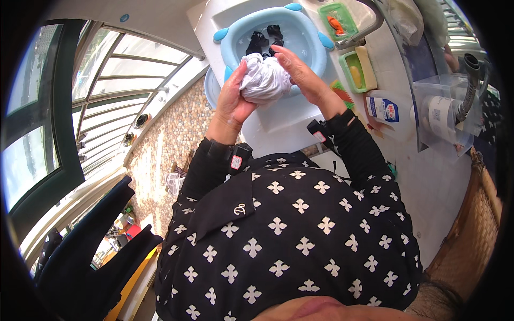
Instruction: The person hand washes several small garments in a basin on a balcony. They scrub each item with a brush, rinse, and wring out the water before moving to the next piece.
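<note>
A bunched white cloth (pixel 265 80) is held above the near rim of a light blue plastic basin (pixel 229 50). My left hand (pixel 237 96) cups it from the left and below, thumb along its side. My right hand (pixel 303 78) lies against its right side, with the thumb and a finger stretched out and the other fingers partly hidden. Dark wet cloth pieces (pixel 257 42) lie in the water in the basin. The basin stands in a white washboard sink (pixel 281 124).
Right of the basin are a curved faucet (pixel 371 28), a green dish with an orange item (pixel 337 22), a green soap box (pixel 355 72), a scouring sponge (pixel 342 94) and a detergent bottle (pixel 387 110). A clear plastic bin (pixel 445 112) hangs farther right. Barred windows (pixel 132 72) line the left.
</note>
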A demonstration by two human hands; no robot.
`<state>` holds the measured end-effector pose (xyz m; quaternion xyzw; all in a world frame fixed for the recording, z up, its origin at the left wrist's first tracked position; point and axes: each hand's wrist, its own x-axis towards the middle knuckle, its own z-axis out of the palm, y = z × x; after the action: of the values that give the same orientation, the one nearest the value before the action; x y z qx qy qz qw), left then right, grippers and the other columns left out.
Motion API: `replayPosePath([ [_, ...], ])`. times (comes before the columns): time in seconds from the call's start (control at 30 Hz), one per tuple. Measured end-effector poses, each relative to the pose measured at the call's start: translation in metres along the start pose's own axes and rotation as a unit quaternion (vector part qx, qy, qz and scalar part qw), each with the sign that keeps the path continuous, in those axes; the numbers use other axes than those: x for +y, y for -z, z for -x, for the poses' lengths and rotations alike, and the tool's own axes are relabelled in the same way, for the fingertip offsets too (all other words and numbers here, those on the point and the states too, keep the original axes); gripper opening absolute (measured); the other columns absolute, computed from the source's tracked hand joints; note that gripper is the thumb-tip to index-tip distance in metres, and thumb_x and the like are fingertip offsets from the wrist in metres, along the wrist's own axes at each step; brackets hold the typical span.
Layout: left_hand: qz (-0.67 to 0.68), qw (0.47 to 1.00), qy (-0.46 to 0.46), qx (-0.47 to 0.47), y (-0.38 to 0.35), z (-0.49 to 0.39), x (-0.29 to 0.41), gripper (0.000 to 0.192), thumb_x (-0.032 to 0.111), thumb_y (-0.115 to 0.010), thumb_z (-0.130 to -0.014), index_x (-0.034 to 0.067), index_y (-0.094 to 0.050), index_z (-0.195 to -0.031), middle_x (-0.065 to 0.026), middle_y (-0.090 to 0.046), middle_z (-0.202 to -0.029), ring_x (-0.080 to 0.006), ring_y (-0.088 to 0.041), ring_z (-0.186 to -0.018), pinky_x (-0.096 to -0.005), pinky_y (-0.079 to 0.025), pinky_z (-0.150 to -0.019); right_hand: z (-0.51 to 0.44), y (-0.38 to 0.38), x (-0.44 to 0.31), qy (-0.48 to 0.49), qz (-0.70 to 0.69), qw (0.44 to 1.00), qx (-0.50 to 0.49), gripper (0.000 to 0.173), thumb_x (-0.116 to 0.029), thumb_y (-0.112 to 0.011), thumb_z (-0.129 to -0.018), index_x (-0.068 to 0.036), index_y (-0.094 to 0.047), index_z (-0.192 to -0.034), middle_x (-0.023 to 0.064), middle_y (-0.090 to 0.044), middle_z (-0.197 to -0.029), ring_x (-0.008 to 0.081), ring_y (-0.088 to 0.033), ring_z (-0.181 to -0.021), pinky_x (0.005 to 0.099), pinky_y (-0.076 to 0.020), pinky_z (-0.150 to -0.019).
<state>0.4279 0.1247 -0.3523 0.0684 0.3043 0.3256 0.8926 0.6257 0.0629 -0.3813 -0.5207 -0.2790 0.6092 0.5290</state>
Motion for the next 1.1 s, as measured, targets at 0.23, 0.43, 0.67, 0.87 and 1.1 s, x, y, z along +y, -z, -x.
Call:
replayPosePath([
  [0.23,-0.028,0.993,-0.056,0.099,0.006,-0.011,-0.014,0.032,0.033,-0.046,-0.107,0.006,-0.060,-0.116,-0.0069,-0.065,-0.107,-0.0194,-0.065,-0.095,-0.0332,-0.054,-0.078,0.007,-0.095,-0.018,0.214,0.413,0.885,0.018,0.021,-0.024,-0.065,-0.090,-0.005,-0.064,-0.082,0.0165,-0.066,-0.082,0.0405,-0.063,-0.079,0.0471,-0.0477,-0.079],
  [0.43,-0.094,0.979,-0.161,0.083,-0.015,-0.017,-0.031,0.030,0.030,-0.049,-0.106,0.005,-0.062,-0.113,-0.0073,-0.067,-0.107,-0.0197,-0.067,-0.093,-0.0337,-0.056,-0.078,-0.032,-0.091,-0.019,0.148,0.344,0.915,0.153,0.030,-0.030,-0.058,-0.095,-0.003,-0.066,-0.084,0.0214,-0.069,-0.083,0.0451,-0.066,-0.084,0.0510,-0.0501,-0.081],
  [0.67,-0.091,0.987,-0.079,0.107,-0.022,-0.017,-0.021,0.031,0.031,-0.047,-0.106,0.005,-0.062,-0.111,-0.0089,-0.068,-0.103,-0.0210,-0.068,-0.092,-0.0396,-0.057,-0.080,-0.032,-0.089,-0.020,0.182,0.381,0.891,0.167,0.031,-0.027,-0.057,-0.097,-0.002,-0.065,-0.081,0.0227,-0.068,-0.082,0.0440,-0.065,-0.081,0.0488,-0.0504,-0.073],
  [0.87,-0.091,0.984,-0.045,0.145,-0.008,-0.023,-0.025,0.028,0.032,-0.050,-0.105,0.006,-0.063,-0.109,-0.0051,-0.066,-0.098,-0.0208,-0.066,-0.088,-0.0370,-0.056,-0.076,-0.037,-0.083,-0.009,0.156,0.393,0.877,0.227,0.036,-0.033,-0.056,-0.099,-0.002,-0.065,-0.083,0.0212,-0.068,-0.084,0.0430,-0.063,-0.079,0.0471,-0.0503,-0.070],
  [1.1,-0.108,0.990,0.020,0.091,-0.004,-0.024,-0.018,0.028,0.031,-0.053,-0.102,0.007,-0.065,-0.109,-0.0038,-0.068,-0.103,-0.0179,-0.067,-0.092,-0.0362,-0.056,-0.078,-0.044,-0.070,-0.004,0.210,0.396,0.862,0.238,0.037,-0.032,-0.056,-0.099,-0.006,-0.063,-0.074,0.0198,-0.065,-0.071,0.0429,-0.065,-0.076,0.0497,-0.0505,-0.073],
])
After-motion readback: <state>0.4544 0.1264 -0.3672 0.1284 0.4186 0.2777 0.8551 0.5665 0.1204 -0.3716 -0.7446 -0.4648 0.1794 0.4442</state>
